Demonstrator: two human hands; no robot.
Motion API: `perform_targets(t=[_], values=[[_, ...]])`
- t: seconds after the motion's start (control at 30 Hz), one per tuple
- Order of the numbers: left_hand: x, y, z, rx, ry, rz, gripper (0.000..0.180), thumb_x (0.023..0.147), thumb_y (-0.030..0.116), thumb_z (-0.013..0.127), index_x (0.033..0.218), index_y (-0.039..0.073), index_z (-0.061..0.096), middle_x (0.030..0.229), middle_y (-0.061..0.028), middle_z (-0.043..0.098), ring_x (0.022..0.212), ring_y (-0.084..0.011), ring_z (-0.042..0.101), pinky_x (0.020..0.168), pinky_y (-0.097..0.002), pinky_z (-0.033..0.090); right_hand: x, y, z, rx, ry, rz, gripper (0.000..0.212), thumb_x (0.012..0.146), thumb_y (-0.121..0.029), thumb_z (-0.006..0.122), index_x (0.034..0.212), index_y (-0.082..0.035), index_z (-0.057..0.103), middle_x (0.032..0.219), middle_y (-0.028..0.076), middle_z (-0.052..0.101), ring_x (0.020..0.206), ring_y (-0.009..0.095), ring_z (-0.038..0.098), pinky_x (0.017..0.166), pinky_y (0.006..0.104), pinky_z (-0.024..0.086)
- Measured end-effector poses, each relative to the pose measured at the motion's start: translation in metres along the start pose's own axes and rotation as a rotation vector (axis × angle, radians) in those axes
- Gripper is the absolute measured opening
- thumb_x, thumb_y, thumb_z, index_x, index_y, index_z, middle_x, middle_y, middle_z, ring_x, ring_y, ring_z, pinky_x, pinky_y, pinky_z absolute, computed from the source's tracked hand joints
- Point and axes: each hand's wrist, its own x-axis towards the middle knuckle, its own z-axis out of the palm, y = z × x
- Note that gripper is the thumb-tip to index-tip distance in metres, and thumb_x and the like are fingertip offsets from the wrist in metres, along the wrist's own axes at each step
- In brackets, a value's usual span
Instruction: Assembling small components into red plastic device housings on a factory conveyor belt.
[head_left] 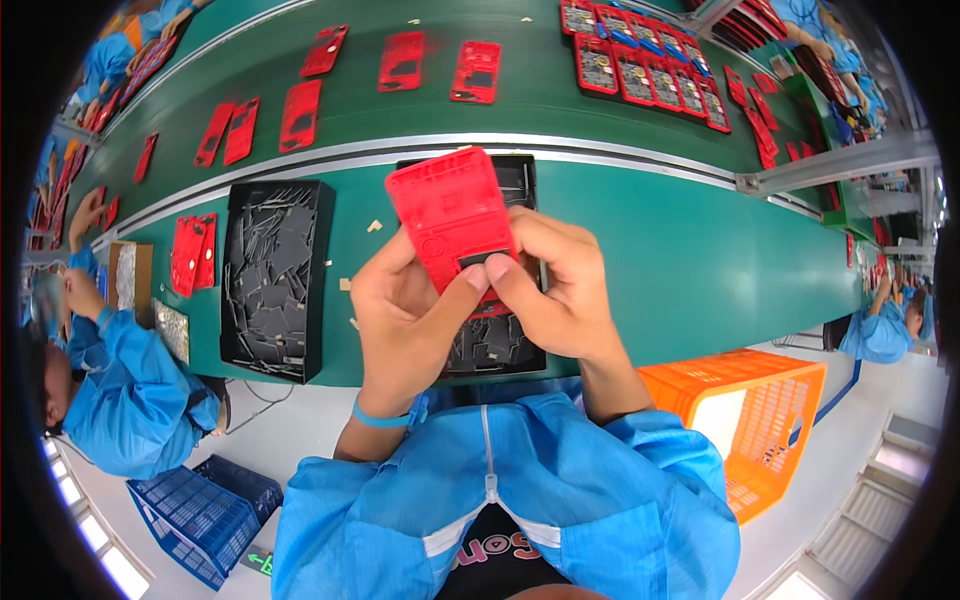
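Note:
A red plastic device casing (455,205) is held up in front of me, its moulded inner side facing me. My left hand (400,310) grips its lower left edge. On the other side, my right hand (560,285) is closed round its right edge. Both thumbs press at a small dark pad (482,258) on the lower part of the casing, partly covering it. Beneath my hands stands a black tray (518,180) with dark flat pieces in it, mostly hidden. To the left, another black tray (325,240) is full of loose dark grey pads (270,270).
Two red casings (193,255) lie left of the filled tray. Beyond a metal rail (620,158), more red casings (402,60) and a block of casings with circuit boards (650,75) lie on the green belt. An orange crate (740,370) stands right; a co-worker (130,390) sits left.

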Motion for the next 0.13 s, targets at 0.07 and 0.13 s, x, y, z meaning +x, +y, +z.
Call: perform_targets(t=[0.07,0.13], values=[[0.001,-0.0007,0.0025,0.009,-0.046,0.021,0.04,0.089,-0.014,0.065,0.128,-0.009,0.06,0.123,-0.0129,0.067,0.116,-0.0188,0.064,0.102,-0.0343,0.05,-0.0045,0.0093,-0.0001,0.087,0.031,-0.063,0.018,0.086,0.002,0.068,0.076,0.001,0.053,0.065,0.004,0.041,0.053,0.011,0.036,0.05,0.0299,0.027],[0.0034,-0.004,0.0022,0.031,-0.07,0.028,0.041,0.089,-0.014,0.065,0.129,-0.008,0.061,0.126,-0.0133,0.066,0.118,-0.0201,0.063,0.103,-0.0351,0.05,-0.0015,0.0016,-0.007,0.089,0.017,-0.014,0.015,0.087,0.002,0.067,0.077,0.001,0.056,0.065,0.004,0.042,0.054,0.012,0.037,0.051,0.0303,0.03]])
